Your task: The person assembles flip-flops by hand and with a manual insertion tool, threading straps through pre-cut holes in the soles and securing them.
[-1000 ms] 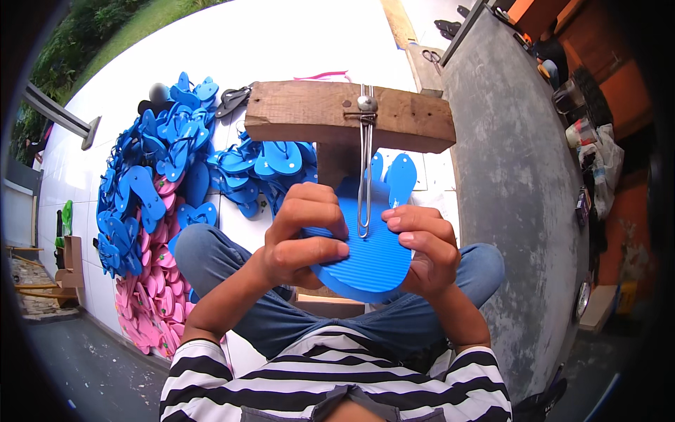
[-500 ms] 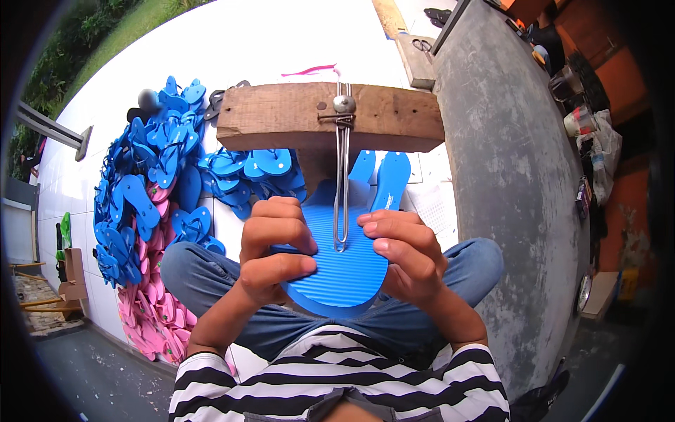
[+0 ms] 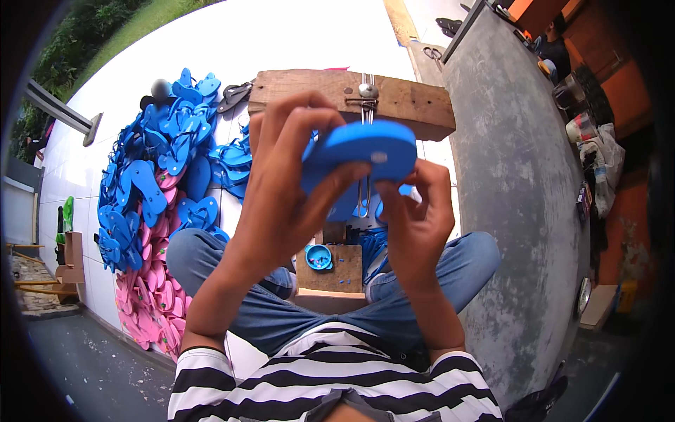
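Note:
A blue flip-flop sole point(image 3: 365, 151) is lifted close to the camera, turned edge-on, with a small plug showing on its rim. My left hand point(image 3: 285, 190) wraps around its left side. My right hand point(image 3: 415, 218) pinches its lower right edge with the fingertips. Behind the sole a thick wooden beam point(image 3: 408, 105) carries a metal pin tool point(image 3: 364, 95) that hangs down toward my lap. Below my hands, a small wooden block point(image 3: 341, 271) holds a little blue cup point(image 3: 318, 257) of small parts.
A big heap of blue flip-flops point(image 3: 158, 162) and pink ones point(image 3: 144, 302) lies on the white floor at my left. A grey concrete ledge point(image 3: 520, 197) runs along my right, with bottles and bags point(image 3: 587, 133) beyond it. Scissors point(image 3: 235, 95) lie near the beam.
The sole lay flat against the hanging pin tool; now both hands have raised it off the tool and tipped it edge-on toward the camera.

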The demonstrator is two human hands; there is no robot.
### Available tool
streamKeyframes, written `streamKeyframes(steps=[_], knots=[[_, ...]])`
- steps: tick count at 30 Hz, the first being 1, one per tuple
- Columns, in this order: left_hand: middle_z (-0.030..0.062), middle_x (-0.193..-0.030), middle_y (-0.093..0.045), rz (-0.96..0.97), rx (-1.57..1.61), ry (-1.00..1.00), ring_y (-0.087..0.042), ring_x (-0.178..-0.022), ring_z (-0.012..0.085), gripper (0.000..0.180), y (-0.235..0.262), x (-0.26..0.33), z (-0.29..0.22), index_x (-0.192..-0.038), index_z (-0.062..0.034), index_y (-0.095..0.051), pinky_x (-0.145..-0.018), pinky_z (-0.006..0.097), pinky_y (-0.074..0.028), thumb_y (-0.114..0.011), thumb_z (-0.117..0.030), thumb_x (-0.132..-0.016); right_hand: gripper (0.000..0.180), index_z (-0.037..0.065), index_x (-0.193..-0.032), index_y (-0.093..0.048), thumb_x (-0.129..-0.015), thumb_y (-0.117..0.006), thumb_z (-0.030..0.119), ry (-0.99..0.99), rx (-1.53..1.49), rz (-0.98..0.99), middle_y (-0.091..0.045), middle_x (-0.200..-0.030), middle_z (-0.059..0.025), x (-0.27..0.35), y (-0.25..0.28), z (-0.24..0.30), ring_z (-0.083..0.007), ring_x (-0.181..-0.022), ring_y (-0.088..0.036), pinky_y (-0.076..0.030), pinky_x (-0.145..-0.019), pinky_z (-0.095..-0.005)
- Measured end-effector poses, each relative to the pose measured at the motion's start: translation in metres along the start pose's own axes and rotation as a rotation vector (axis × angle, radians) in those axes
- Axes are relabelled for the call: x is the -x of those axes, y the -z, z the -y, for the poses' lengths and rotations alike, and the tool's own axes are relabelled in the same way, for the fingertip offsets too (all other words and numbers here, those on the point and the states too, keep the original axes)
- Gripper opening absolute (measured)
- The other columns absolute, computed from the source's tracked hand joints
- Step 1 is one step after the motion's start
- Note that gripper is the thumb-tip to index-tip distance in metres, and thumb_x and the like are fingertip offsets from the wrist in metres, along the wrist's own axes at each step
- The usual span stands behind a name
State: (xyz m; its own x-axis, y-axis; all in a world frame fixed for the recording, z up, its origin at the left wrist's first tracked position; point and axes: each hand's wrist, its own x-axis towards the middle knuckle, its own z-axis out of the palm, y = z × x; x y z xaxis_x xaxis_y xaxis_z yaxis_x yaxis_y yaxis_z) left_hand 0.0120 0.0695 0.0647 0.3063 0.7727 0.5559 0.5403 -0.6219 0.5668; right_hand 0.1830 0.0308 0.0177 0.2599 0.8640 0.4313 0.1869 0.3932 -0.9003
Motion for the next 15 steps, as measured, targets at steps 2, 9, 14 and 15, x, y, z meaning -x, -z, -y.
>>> streamKeyframes(steps=[2,9,14,15], knots=[[0.0128,-0.129,-0.048,-0.192,-0.225,-0.021,-0.044,-0.118,0.033,0.045,-0.012,-0.019,0.009,-0.113,-0.0084,-0.056,-0.101,0.045,-0.029,-0.081,-0.023,-0.078,0.031,0.002,-0.105,-0.059,-0.082,-0.078,0.009,-0.088,-0.037,-0.116,-0.057,-0.095,-0.0068,-0.025,-0.011,-0.003,-0.0088,-0.077,-0.059,-0.052,-0.058,-0.0218],[0.0094,-0.116,-0.068,-0.134,-0.391,-0.05,-0.054,-0.125,0.0278,0.057,-0.01,-0.035,0.025,-0.119,-0.0083,-0.063,-0.106,0.047,-0.029,-0.076,-0.046,-0.078,0.025,0.004,-0.084,-0.059,-0.085,-0.078,0.019,-0.071,0.08,-0.128,-0.059,-0.062,-0.0002,-0.032,-0.011,-0.016,-0.0045,-0.053,-0.054,-0.041,-0.047,-0.0216],[0.011,-0.117,-0.067,-0.019,-0.447,-0.107,-0.06,-0.115,0.0318,0.061,0.0,-0.046,0.031,-0.12,-0.0074,-0.065,-0.099,0.048,-0.042,-0.072,-0.052,-0.079,0.024,0.005,-0.086,-0.059,-0.086,-0.077,0.021,-0.134,-0.007,-0.058,-0.061,-0.07,-0.0003,-0.029,-0.012,-0.03,-0.0045,-0.061,-0.058,-0.043,-0.053,-0.018],[0.011,-0.117,-0.067,0.019,-0.437,-0.1,-0.06,-0.115,0.0316,0.062,0.001,-0.046,0.033,-0.12,-0.0077,-0.064,-0.1,0.048,-0.042,-0.071,-0.054,-0.079,0.023,0.005,-0.087,-0.06,-0.087,-0.076,0.021,-0.142,-0.022,-0.054,-0.061,-0.072,-0.0007,-0.026,-0.013,-0.034,-0.005,-0.063,-0.059,-0.044,-0.055,-0.0184]])
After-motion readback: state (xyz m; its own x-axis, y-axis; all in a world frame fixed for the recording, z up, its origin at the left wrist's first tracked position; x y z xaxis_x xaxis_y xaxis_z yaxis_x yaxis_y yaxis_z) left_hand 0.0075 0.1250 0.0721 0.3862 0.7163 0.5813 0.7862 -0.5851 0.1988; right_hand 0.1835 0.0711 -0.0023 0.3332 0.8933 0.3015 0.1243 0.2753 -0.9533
